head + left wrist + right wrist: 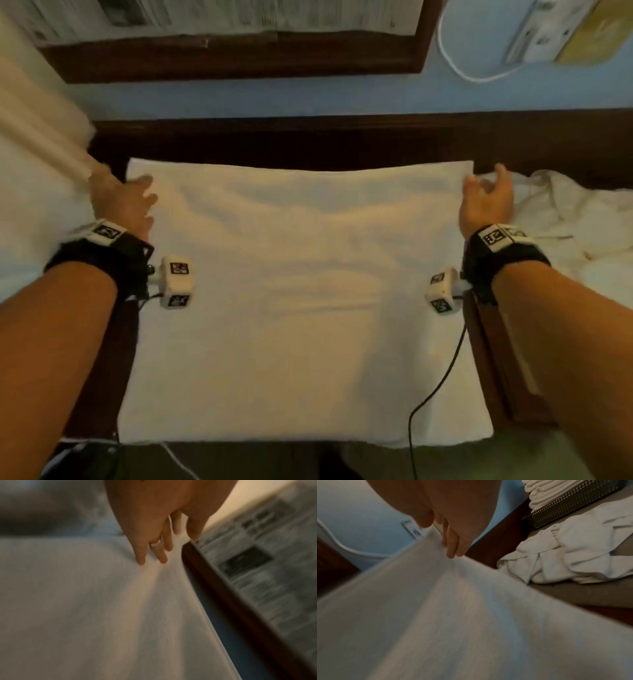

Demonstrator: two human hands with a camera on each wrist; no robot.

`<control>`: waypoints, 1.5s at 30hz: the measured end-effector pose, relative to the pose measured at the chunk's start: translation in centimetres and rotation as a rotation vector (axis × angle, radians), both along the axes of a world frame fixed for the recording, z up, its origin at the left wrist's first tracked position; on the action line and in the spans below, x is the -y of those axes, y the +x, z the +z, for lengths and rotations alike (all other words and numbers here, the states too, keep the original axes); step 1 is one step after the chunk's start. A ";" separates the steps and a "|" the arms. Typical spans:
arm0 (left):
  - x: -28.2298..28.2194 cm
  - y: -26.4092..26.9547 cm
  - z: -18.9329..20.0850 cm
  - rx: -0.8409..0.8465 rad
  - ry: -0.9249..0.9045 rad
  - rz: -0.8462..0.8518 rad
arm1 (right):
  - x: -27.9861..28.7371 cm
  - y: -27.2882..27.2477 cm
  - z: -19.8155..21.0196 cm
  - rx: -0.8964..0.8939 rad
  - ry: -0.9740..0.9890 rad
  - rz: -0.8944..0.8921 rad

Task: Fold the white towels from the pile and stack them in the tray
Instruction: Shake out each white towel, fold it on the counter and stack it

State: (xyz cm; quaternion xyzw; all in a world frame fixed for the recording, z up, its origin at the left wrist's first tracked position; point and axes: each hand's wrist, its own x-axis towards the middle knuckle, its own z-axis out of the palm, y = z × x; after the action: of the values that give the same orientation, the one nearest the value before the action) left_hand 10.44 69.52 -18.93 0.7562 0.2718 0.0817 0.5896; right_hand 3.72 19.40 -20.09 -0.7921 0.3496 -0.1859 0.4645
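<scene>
A white towel (301,291) lies spread flat over the dark wooden table (308,144). My left hand (137,192) is at its far left corner, and its straight fingertips (142,561) rest on the cloth (102,608). My right hand (486,185) is at the far right corner. There its fingertips (452,553) touch the towel's edge (453,615), and the thumb stands apart with a gap. A rumpled pile of white towels (565,219) (573,555) lies just right of that hand. Behind the pile, a dark mesh tray (570,505) holds folded towels (537,496).
A blue wall runs behind the table, with a dark-framed newspaper panel (239,61) and a white cable (455,65) on it. Something blurred and white (34,137) fills the left side. A black wrist-camera cable (442,377) trails over the towel's near right part.
</scene>
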 end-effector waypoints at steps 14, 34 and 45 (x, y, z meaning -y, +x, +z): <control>-0.4 -7.9 -17.4 -0.790 0.940 -0.911 | -3.9 -6.5 -16.4 -1.066 -0.532 0.831; 3.8 -2.6 -17.9 -0.574 0.938 -0.848 | -2.8 -2.2 -16.8 -0.824 -0.493 0.757; 1.6 -14.7 -17.4 -0.795 0.961 -0.969 | -5.1 -13.3 -14.9 -1.077 -0.390 0.937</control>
State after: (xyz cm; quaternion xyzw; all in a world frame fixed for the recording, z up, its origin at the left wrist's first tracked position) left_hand -4.24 67.96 -36.33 0.9348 0.0376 -0.3523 0.0267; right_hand -9.54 24.45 -35.00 -0.9080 0.1148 0.3877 0.1101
